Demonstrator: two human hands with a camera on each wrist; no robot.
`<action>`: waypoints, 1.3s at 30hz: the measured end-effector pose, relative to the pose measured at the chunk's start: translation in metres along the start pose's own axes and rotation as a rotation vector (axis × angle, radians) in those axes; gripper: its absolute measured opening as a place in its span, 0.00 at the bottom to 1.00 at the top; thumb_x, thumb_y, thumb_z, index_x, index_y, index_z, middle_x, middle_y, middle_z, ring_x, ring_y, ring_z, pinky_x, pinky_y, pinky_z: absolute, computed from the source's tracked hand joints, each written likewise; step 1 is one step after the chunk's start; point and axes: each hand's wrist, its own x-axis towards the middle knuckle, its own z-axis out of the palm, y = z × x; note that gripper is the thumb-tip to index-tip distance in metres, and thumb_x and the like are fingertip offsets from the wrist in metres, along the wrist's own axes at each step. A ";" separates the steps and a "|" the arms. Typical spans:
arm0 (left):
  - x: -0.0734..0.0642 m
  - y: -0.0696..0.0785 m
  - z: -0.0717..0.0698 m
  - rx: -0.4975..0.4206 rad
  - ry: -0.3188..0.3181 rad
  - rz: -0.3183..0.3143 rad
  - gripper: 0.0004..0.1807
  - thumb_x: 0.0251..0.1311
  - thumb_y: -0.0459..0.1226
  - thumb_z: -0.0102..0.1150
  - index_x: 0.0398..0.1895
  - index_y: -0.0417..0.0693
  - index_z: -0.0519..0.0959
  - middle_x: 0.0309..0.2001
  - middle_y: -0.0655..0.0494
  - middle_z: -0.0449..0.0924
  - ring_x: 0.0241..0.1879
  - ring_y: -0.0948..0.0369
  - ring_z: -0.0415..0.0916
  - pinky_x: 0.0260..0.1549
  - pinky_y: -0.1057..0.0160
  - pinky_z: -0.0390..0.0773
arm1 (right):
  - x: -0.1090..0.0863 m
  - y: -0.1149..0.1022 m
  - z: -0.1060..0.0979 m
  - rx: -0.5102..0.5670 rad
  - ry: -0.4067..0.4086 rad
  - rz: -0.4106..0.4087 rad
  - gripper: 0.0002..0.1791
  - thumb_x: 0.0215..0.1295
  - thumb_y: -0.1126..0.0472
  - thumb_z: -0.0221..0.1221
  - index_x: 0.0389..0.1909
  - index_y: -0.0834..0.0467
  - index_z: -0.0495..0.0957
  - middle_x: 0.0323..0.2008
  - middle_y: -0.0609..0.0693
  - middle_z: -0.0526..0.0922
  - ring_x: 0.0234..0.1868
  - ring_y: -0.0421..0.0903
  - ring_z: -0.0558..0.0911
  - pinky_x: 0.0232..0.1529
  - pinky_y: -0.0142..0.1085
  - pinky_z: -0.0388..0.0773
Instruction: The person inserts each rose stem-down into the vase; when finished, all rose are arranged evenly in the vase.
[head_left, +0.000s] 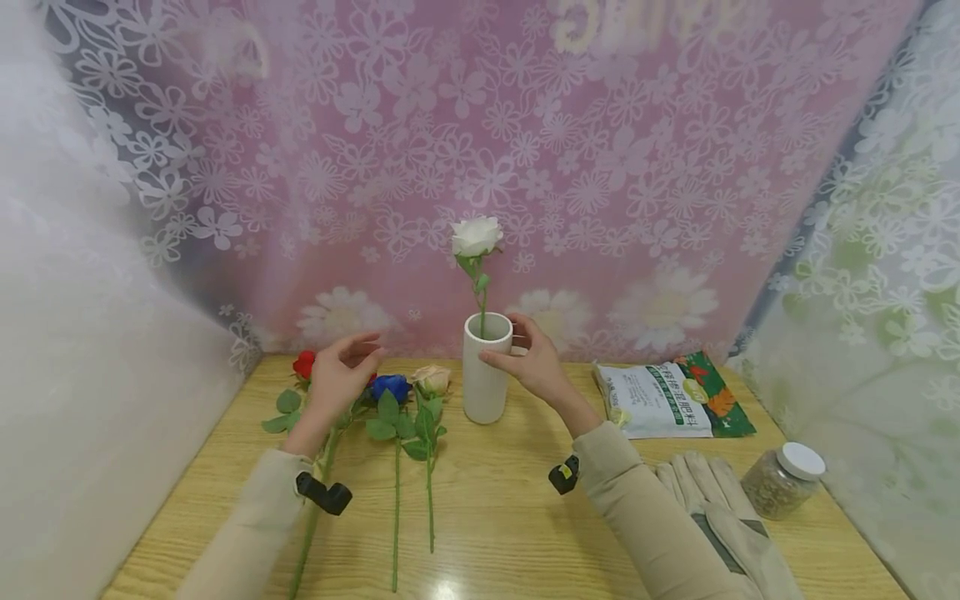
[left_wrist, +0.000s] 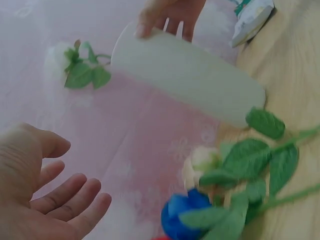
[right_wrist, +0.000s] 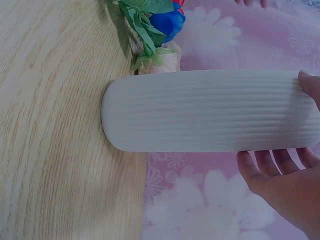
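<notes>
The right hand [head_left: 538, 367] grips the vase [head_left: 483, 383], upright on the counter [head_left: 495, 500], near its rim; the left hand [head_left: 337, 379], loosely spread, holds nothing. Likely stiff, breakable — best held round the middle.

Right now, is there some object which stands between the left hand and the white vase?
At hand height, nothing visible stands between the left hand and the white vase; lower down, the blue rose and cream rose lie on the table between them.
</notes>
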 end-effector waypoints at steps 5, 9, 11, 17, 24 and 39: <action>-0.018 -0.022 -0.035 0.041 0.007 -0.036 0.24 0.75 0.43 0.63 0.69 0.45 0.78 0.59 0.38 0.85 0.50 0.60 0.86 0.44 0.75 0.82 | 0.001 0.001 0.000 0.000 -0.007 -0.001 0.47 0.65 0.50 0.74 0.81 0.52 0.61 0.71 0.59 0.73 0.69 0.61 0.75 0.65 0.59 0.80; -0.030 -0.038 -0.061 -0.029 0.006 -0.081 0.27 0.74 0.41 0.65 0.71 0.40 0.75 0.59 0.38 0.84 0.43 0.78 0.82 0.41 0.76 0.85 | 0.002 0.001 -0.001 -0.008 -0.008 -0.006 0.47 0.65 0.50 0.74 0.80 0.52 0.61 0.70 0.59 0.74 0.68 0.61 0.76 0.64 0.59 0.80; -0.036 -0.045 -0.072 -0.082 0.005 -0.092 0.27 0.73 0.39 0.65 0.70 0.36 0.74 0.55 0.47 0.86 0.41 0.80 0.82 0.41 0.73 0.87 | 0.002 0.001 -0.001 -0.010 -0.005 -0.011 0.47 0.64 0.50 0.74 0.80 0.53 0.62 0.69 0.59 0.75 0.68 0.61 0.76 0.63 0.59 0.81; -0.051 -0.064 -0.093 -0.157 0.002 -0.120 0.28 0.73 0.36 0.65 0.69 0.30 0.72 0.42 0.77 0.83 0.39 0.76 0.85 0.41 0.68 0.89 | 0.003 0.002 -0.002 -0.025 0.000 -0.014 0.48 0.63 0.49 0.75 0.79 0.54 0.63 0.68 0.57 0.75 0.67 0.59 0.77 0.62 0.58 0.82; -0.065 -0.081 -0.107 -0.120 -0.023 -0.159 0.31 0.71 0.34 0.66 0.71 0.27 0.69 0.45 0.61 0.85 0.39 0.72 0.87 0.40 0.64 0.91 | 0.002 0.002 -0.001 -0.026 0.002 -0.012 0.47 0.63 0.48 0.75 0.79 0.51 0.64 0.68 0.57 0.76 0.67 0.59 0.77 0.61 0.58 0.82; -0.084 -0.113 -0.122 -0.038 -0.165 -0.273 0.34 0.72 0.31 0.64 0.74 0.24 0.63 0.57 0.22 0.79 0.39 0.65 0.88 0.41 0.59 0.91 | 0.003 -0.002 -0.002 -0.023 -0.031 0.029 0.48 0.66 0.55 0.73 0.82 0.56 0.58 0.72 0.63 0.72 0.71 0.63 0.74 0.66 0.62 0.78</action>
